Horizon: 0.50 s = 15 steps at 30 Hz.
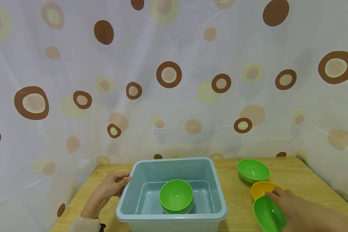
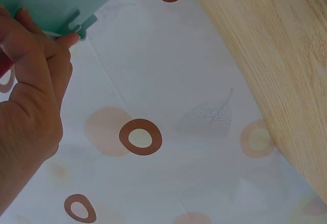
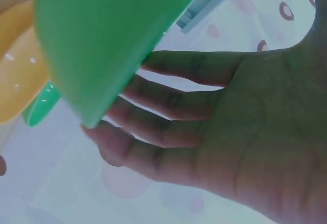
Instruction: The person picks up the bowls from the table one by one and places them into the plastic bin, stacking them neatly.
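On the table stands a pale blue plastic basin (image 1: 174, 217) with a short stack of bowls inside, a green bowl (image 1: 176, 195) on top. My left hand (image 1: 111, 188) holds the basin's left rim; in the left wrist view its fingers meet the edge near a small bracket. At the right, my right hand (image 1: 293, 206) grips the rim of a tilted green bowl (image 1: 267, 214). Its fingers (image 3: 173, 101) lie along that bowl's side in the right wrist view, where the thumb is hidden. Just behind is a yellow-orange bowl (image 1: 259, 188), partly covered by the hand and green bowl.
Another green bowl (image 1: 253, 170) sits farther back on the right of the wooden table (image 1: 232, 193). A white curtain (image 1: 191, 106) with brown and beige circles hangs behind the table and along both sides.
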Motion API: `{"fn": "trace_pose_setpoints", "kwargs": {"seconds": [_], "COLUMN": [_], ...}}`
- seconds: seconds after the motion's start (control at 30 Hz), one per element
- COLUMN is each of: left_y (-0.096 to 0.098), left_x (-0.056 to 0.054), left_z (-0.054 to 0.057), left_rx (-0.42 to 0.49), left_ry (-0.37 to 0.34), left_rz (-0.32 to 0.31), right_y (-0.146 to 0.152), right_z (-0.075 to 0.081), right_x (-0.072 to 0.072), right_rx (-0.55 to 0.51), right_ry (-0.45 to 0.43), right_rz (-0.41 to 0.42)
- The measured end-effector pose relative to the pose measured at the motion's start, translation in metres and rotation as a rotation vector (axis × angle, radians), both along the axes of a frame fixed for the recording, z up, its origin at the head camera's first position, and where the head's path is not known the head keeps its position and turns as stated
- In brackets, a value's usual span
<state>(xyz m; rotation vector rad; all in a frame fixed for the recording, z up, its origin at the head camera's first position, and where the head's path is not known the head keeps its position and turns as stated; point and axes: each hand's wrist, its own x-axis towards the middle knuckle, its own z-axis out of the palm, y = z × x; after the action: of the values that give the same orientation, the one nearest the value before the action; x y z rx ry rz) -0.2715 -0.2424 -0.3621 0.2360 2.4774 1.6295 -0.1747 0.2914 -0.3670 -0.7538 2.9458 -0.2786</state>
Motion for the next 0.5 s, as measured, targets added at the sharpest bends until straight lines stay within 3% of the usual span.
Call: {"fn": "trace_pose_setpoints", "kwargs": {"seconds": [0.13,0.3,0.5], "left_y": [0.0,0.0,-0.001], "left_x": [0.0,0.0,0.0], "left_z": [0.001,0.001,0.001], "left_rx": [0.009,0.017,0.022], "left_ry": [0.0,-0.001,0.003], "left_rz": [-0.006,-0.011,-0.02], "right_y": [-0.005,-0.015,-0.024], "right_z": [0.005,0.017,0.039], "right_x": [0.001,0.002,0.002], "right_rx": [0.002,-0.038,-0.055], "right_ry": [0.156,0.255,0.206], "right_rz": [0.046,0.041,0.002]}}
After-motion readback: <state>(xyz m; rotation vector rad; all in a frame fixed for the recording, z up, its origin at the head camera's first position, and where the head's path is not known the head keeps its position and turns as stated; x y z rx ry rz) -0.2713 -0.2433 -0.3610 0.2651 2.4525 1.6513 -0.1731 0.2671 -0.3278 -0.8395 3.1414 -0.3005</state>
